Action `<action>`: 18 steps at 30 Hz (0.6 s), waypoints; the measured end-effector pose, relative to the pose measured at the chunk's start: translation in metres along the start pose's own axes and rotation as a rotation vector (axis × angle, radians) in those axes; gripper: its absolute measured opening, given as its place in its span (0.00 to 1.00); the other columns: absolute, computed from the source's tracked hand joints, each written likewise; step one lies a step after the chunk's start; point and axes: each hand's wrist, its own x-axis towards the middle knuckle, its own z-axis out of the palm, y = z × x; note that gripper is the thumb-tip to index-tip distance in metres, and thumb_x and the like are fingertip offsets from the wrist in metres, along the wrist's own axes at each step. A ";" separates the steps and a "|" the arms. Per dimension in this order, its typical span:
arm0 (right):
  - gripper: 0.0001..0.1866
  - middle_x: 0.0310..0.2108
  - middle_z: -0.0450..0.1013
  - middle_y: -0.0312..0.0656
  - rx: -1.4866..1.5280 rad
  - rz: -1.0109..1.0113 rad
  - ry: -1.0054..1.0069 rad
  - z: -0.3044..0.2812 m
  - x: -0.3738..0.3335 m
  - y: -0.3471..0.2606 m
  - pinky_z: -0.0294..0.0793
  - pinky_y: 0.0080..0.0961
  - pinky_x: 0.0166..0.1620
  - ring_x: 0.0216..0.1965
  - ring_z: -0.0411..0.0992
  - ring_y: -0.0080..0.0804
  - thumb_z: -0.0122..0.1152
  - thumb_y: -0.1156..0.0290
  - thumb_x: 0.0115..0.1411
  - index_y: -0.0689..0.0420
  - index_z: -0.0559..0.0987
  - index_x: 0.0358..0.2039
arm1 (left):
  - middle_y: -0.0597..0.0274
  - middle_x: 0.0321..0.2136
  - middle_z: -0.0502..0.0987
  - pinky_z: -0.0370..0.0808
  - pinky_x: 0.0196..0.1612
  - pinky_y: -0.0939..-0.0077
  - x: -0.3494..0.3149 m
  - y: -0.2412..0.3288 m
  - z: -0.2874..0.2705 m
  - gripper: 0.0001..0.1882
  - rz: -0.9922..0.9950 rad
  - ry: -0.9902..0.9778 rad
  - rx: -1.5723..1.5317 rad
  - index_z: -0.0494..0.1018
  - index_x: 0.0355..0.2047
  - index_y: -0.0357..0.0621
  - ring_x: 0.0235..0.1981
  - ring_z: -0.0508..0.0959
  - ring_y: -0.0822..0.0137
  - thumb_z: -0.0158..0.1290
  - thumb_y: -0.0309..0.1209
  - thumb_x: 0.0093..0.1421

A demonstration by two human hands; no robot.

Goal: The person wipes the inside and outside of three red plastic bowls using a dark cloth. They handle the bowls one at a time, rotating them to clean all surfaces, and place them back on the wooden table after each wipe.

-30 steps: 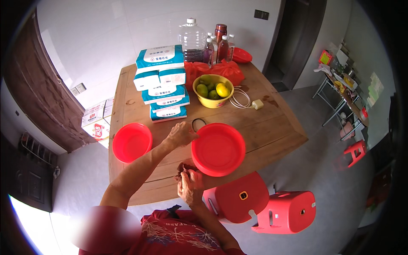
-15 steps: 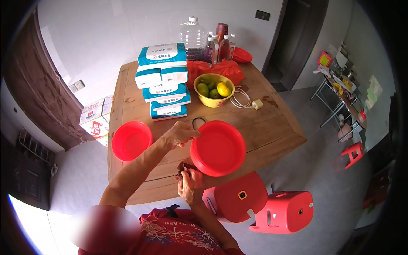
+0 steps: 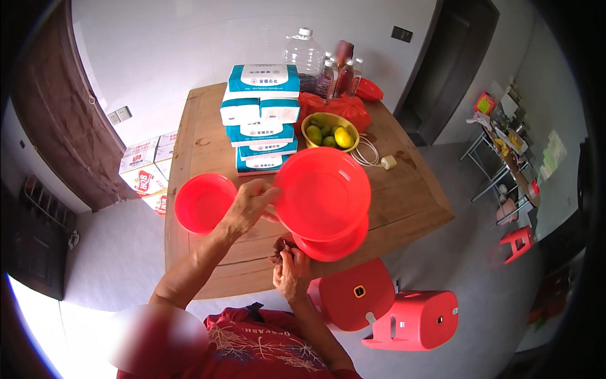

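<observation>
My left hand [image 3: 254, 201] grips the left rim of a round red plastic basin [image 3: 323, 196], lifted and tilted above the table. Beneath it, partly covered, sits another red basin [image 3: 341, 246] near the table's front edge. Close to that lower basin's left side, my right hand [image 3: 293, 273] is closed on a crumpled dark brown cloth [image 3: 281, 250]. Whether my right fingers also touch the lower basin cannot be made out. A separate red basin [image 3: 205, 203] rests on the left part of the table.
Blue-and-white tissue packs [image 3: 262, 134] are stacked on the wooden table [image 3: 404, 202]. Beside them are a yellow bowl of green and yellow fruit [image 3: 329, 131], a white cable with charger [image 3: 387, 162], red bags and bottles [image 3: 341, 79]. Red stools [image 3: 413, 319] stand at the front right.
My left hand has raised the upper basin off the one below, which now shows underneath. My right hand stays beside the lower basin with the cloth. The whole view has shifted slightly.
</observation>
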 end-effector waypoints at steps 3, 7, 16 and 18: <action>0.19 0.38 0.66 0.48 -0.008 0.007 0.013 0.003 0.000 0.000 0.69 0.41 0.44 0.42 0.65 0.51 0.60 0.74 0.41 0.56 0.74 0.38 | 0.61 0.28 0.72 0.79 0.27 0.76 -0.035 -0.005 -0.021 0.12 0.104 0.167 0.066 0.67 0.31 0.36 0.27 0.74 0.72 0.51 0.34 0.60; 0.24 0.45 0.64 0.51 -0.081 -0.114 0.069 0.012 -0.010 0.009 0.66 0.45 0.48 0.46 0.64 0.56 0.61 0.75 0.39 0.57 0.72 0.42 | 0.64 0.28 0.68 0.79 0.29 0.73 -0.088 -0.035 -0.044 0.11 0.032 0.277 -0.049 0.64 0.30 0.39 0.30 0.72 0.74 0.50 0.34 0.61; 0.18 0.36 0.70 0.49 0.300 0.122 0.031 0.004 -0.005 0.028 0.67 0.38 0.43 0.39 0.68 0.46 0.63 0.64 0.50 0.59 0.74 0.39 | 0.67 0.26 0.67 0.79 0.33 0.72 -0.171 -0.095 -0.068 0.07 -0.137 0.340 -0.321 0.62 0.28 0.43 0.28 0.72 0.75 0.50 0.27 0.58; 0.15 0.33 0.71 0.45 0.419 0.279 0.090 0.009 0.003 0.042 0.68 0.33 0.40 0.36 0.69 0.39 0.62 0.67 0.51 0.60 0.75 0.37 | 0.67 0.25 0.69 0.77 0.33 0.73 -0.177 -0.100 -0.076 0.07 -0.193 0.297 -0.309 0.63 0.28 0.43 0.28 0.73 0.73 0.52 0.23 0.54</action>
